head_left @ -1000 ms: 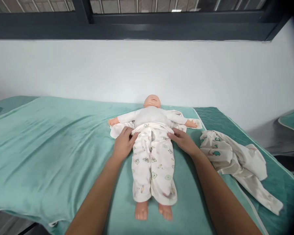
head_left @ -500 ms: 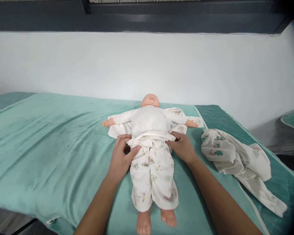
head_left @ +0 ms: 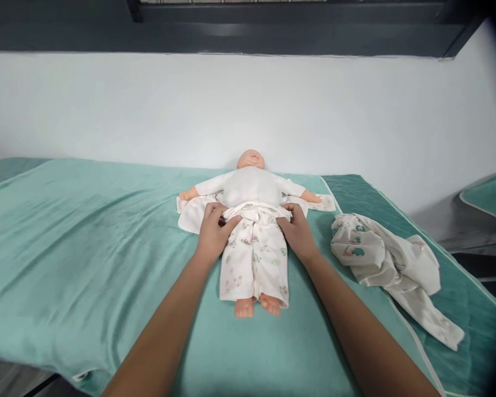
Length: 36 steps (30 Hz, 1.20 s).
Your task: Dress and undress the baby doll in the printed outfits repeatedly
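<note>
A baby doll (head_left: 252, 184) lies on its back with its head by the wall, arms spread and feet toward me. It has a white body and wears white printed pants (head_left: 254, 264) up to the waist. At the left side of the waistband my left hand (head_left: 215, 231) is closed, thumb and fingers pinching the cloth. My right hand (head_left: 298, 231) grips the waistband's right side the same way. Beneath the doll's back and arms, a white printed baby shirt (head_left: 191, 218) is spread out. Both bare feet stick out of the pant legs.
Green sheet (head_left: 86, 248) covers the bed, with a darker green quilted pad (head_left: 351, 193) on the right. A crumpled white printed garment (head_left: 388, 259) lies to the right of the doll. Behind the bed rises a white wall (head_left: 248, 105), below a dark frame (head_left: 231, 30).
Both hands have moved away from me, toward the wall, holding the waistband. The doll has shifted that way too, and less of its feet shows below the pant legs.
</note>
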### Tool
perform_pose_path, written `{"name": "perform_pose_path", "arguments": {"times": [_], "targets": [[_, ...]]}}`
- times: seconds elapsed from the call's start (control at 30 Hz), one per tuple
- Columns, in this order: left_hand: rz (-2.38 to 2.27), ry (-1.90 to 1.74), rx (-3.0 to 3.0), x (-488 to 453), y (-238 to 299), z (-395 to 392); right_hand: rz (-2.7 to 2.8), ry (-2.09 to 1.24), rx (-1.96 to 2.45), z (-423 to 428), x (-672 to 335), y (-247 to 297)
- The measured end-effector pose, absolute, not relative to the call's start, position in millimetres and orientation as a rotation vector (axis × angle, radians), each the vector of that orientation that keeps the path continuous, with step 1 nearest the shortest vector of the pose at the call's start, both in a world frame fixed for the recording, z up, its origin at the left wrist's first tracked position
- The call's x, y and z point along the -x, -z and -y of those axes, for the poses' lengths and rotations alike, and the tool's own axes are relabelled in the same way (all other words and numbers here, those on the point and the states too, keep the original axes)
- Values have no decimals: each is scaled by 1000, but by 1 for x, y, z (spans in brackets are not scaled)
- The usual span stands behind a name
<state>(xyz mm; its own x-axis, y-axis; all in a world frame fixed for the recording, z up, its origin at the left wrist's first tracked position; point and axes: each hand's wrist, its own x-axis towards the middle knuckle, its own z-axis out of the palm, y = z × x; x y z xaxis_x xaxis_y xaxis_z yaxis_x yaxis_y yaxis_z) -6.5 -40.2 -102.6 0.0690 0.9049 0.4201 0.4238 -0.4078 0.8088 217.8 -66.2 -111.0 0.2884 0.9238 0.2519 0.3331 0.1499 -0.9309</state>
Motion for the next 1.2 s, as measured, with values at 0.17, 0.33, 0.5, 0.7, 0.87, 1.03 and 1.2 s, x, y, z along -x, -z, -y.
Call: {"name": "perform_pose_path", "arguments": {"times": [0.17,0.33,0.5,0.7,0.87,1.03,1.2], "targets": [[-1374,-1263,-1968,18,104,91,1283,-671,1311,69,-217,113],[-1437,-1211,-1986,22,106,121,1337,-664,1254,65,-220,120],[-1436,-1195,-1981,21,110,113,1430,-713,1262,93,-222,121],[-1394,-1235,-1999,23,113,110,1547,-850,1297,156,-217,118],[-1408,-1277,-2033,23,117,105,1548,-805,1301,156,-210,114],[-1445,-1329,-2084,19,118,94,1533,-750,1396,139,-202,113],[-1434,-1333,-2060,16,114,88,1476,-621,1405,131,-195,115]]}}
